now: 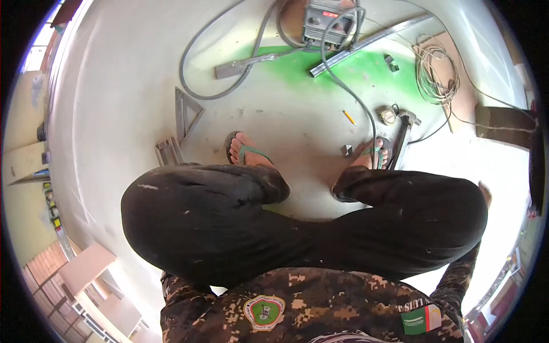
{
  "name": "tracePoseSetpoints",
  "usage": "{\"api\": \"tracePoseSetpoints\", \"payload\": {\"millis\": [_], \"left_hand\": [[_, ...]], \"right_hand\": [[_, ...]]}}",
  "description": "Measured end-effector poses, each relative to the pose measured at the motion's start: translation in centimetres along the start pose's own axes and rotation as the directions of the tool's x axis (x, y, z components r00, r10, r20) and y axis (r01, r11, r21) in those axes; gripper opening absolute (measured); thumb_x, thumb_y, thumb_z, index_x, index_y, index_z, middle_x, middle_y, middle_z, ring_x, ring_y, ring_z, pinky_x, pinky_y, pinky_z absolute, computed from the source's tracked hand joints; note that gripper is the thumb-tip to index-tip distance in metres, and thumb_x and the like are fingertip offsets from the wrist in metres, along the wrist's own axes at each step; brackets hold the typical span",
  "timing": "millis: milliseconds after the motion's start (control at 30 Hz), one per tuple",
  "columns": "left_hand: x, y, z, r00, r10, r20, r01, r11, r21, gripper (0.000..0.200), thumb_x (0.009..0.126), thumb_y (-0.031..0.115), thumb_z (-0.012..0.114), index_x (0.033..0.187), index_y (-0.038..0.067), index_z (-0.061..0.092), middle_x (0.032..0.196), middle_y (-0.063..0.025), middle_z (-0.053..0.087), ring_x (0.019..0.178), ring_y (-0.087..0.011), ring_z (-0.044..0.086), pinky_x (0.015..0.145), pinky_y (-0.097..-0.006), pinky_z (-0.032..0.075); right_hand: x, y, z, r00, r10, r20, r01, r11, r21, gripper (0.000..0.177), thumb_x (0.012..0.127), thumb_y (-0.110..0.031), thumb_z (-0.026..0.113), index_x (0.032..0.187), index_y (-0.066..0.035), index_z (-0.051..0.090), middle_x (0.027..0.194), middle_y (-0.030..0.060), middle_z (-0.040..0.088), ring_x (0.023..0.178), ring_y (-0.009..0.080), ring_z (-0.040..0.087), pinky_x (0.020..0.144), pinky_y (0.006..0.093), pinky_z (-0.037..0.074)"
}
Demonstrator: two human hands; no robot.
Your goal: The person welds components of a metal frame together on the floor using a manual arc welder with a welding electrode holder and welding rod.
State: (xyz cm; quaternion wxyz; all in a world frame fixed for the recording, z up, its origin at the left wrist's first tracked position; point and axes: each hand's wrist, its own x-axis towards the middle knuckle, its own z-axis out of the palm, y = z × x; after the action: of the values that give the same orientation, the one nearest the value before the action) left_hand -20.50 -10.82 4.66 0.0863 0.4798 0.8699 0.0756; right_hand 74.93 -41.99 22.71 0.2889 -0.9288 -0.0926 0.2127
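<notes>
Only a small part of my right hand (pixel 485 193) shows, past the outer side of my right knee; its fingers are too hidden to read. My left hand is out of sight. On the floor by my right foot lie a hammer (pixel 404 128) and a tape measure (pixel 387 115). A yellow pencil (pixel 349 118) rests between them and the middle of the floor. Close to that foot is a small dark metal piece (pixel 347 150). To the left of my left foot are a metal triangle square (pixel 187 114) and short metal profiles (pixel 168 152).
A welding machine (pixel 327 26) stands ahead, its thick cables looping across the floor. A long metal tube (pixel 369 46) lies diagonally beside it over green paint. Coiled cable (pixel 436 74) sits at right. Small metal pieces (pixel 392 63) lie nearby. Wooden furniture (pixel 88 267) stands at lower left.
</notes>
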Motion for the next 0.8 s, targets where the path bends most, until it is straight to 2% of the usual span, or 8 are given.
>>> {"api": "tracePoseSetpoints", "payload": {"millis": [167,300,333,367,400,433,567,800], "left_hand": [[6.6,5.8,-4.6,0.927,0.371,-0.053,-0.374,0.922,-0.095,0.042,0.076,0.018,0.076,0.11,-0.003,0.062,0.103,-0.0205,0.065,0.094,-0.0336,0.064,0.083,-0.042,0.052],[12.0,18.6,-4.7,0.571,0.82,-0.046,-0.801,0.543,-0.254,0.053,0.075,0.013,0.072,0.123,-0.002,0.056,0.113,-0.0224,0.059,0.108,-0.0396,0.054,0.093,-0.0442,0.045],[12.9,21.5,-4.0,0.503,0.862,-0.064,-0.844,0.474,-0.249,0.054,0.075,0.01,0.069,0.125,-0.002,0.055,0.115,-0.0227,0.058,0.111,-0.0393,0.053,0.095,-0.0442,0.044],[13.8,24.0,-2.5,0.495,0.866,-0.068,-0.848,0.464,-0.256,0.054,0.075,0.01,0.069,0.125,-0.002,0.055,0.115,-0.0227,0.058,0.111,-0.0393,0.053,0.095,-0.0442,0.044],[14.5,26.2,-1.2,0.45,0.889,-0.088,-0.881,0.426,-0.207,0.055,0.073,0.008,0.068,0.125,-0.002,0.055,0.118,-0.0224,0.056,0.113,-0.0391,0.051,0.097,-0.0441,0.043],[15.2,27.6,0.1,0.403,0.91,-0.099,-0.909,0.385,-0.156,0.056,0.072,0.007,0.067,0.126,-0.002,0.055,0.12,-0.0221,0.055,0.115,-0.039,0.05,0.099,-0.0441,0.043],[17.1,30.6,3.4,0.385,0.917,0.102,-0.917,0.393,-0.072,0.059,0.07,0.002,0.06,0.128,-0.002,0.051,0.126,-0.023,0.051,0.121,-0.0394,0.046,0.101,-0.0438,0.042],[17.4,30.5,3.1,0.336,0.935,0.114,-0.924,0.35,-0.156,0.053,0.068,0.006,0.072,0.119,-0.002,0.059,0.117,-0.0192,0.057,0.109,-0.0393,0.054,0.093,-0.0445,0.047]], "right_hand": [[-9.8,-30.2,11.7,0.827,-0.52,0.216,0.563,0.756,-0.334,0.042,0.098,-0.032,0.056,0.123,0.002,0.06,0.092,0.0083,0.066,0.077,0.0132,0.061,0.065,0.0271,0.05],[-15.8,-37.7,25.0,0.419,-0.67,0.613,0.906,0.358,-0.228,0.034,0.093,-0.019,0.065,0.12,0.001,0.06,0.102,0.0176,0.069,0.085,0.0228,0.067,0.077,0.0332,0.052],[-16.8,-37.1,27.5,0.259,-0.686,0.68,0.965,0.16,-0.206,0.039,0.089,-0.018,0.068,0.123,-0.002,0.059,0.108,0.0181,0.067,0.085,0.0281,0.067,0.077,0.037,0.053],[-21.0,-37.9,28.7,0.373,-0.479,0.795,0.927,0.238,-0.291,0.045,0.086,-0.021,0.071,0.126,-0.006,0.057,0.113,0.0155,0.066,0.088,0.0313,0.066,0.079,0.0411,0.053],[-20.1,-36.2,29.6,0.091,-0.431,0.898,0.98,-0.122,-0.158,0.05,0.084,-0.026,0.072,0.128,-0.009,0.057,0.115,0.0151,0.064,0.092,0.0332,0.065,0.08,0.042,0.053],[-21.1,-35.7,29.9,0.06,-0.274,0.96,0.996,-0.049,-0.076,0.047,0.085,-0.028,0.071,0.125,-0.009,0.059,0.111,0.0158,0.065,0.093,0.036,0.065,0.082,0.0433,0.052],[-20.4,-34.4,29.9,0.335,0.148,0.93,0.92,0.16,-0.357,0.042,0.089,-0.031,0.067,0.123,-0.008,0.06,0.106,0.0187,0.065,0.098,0.0372,0.062,0.085,0.0459,0.049],[-16.9,-31.5,29.9,0.343,-0.085,0.935,0.929,0.177,-0.325,0.042,0.091,-0.029,0.065,0.125,-0.006,0.057,0.107,0.0197,0.065,0.1,0.0385,0.061,0.087,0.0469,0.048]]}}
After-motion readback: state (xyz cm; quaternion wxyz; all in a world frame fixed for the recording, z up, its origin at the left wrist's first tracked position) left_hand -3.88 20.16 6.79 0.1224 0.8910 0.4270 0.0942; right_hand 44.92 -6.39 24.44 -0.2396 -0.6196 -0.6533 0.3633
